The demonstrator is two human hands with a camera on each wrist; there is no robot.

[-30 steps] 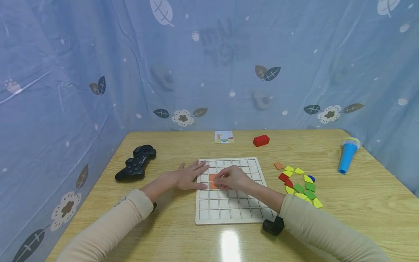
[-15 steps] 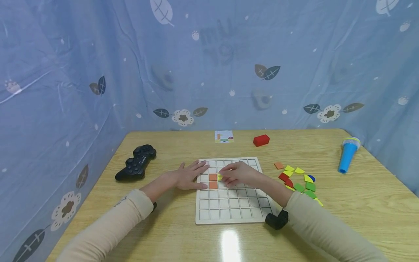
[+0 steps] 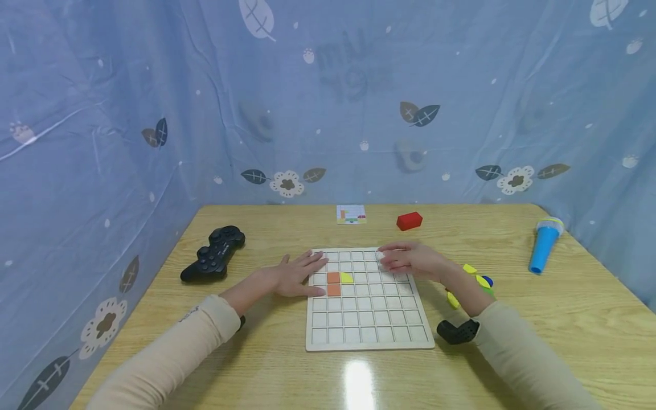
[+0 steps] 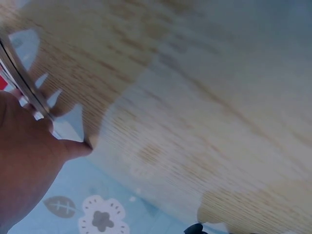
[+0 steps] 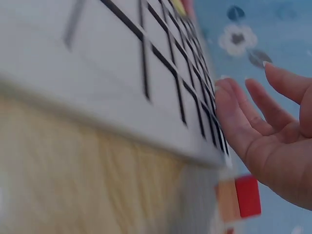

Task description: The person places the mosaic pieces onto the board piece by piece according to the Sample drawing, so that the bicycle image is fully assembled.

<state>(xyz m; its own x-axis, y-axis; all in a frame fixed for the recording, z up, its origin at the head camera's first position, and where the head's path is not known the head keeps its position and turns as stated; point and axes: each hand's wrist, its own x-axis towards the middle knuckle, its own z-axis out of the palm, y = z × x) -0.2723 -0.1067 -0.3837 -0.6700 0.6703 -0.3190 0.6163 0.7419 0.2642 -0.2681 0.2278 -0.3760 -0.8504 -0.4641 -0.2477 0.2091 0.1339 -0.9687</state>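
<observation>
A white grid board [image 3: 369, 337] lies on the wooden table. Two orange square tiles [image 3: 333, 290] sit in neighbouring cells near its left side, and a yellow quarter-round tile [image 3: 347, 278] lies beside the farther one. My left hand [image 3: 299, 277] rests with spread fingers on the board's left edge; the left wrist view shows that hand [image 4: 29, 151] by the board's rim. Over the far right part of the board, my right hand [image 3: 417, 261] is raised with nothing in its fingers. In the right wrist view its fingers [image 5: 234, 105] are loosely bent and apart.
Right of the board lie yellow, green and blue tiles [image 3: 483, 281], partly hidden by my right forearm. A patterned card [image 3: 351, 214] and a red block [image 3: 409, 221] are at the back. A black game controller [image 3: 214, 254] sits left, a blue toy microphone [image 3: 545, 244] far right.
My right hand set the yellow tile down in the cell beside the far orange tile, let go and moved right. My left hand stayed on the board's edge.
</observation>
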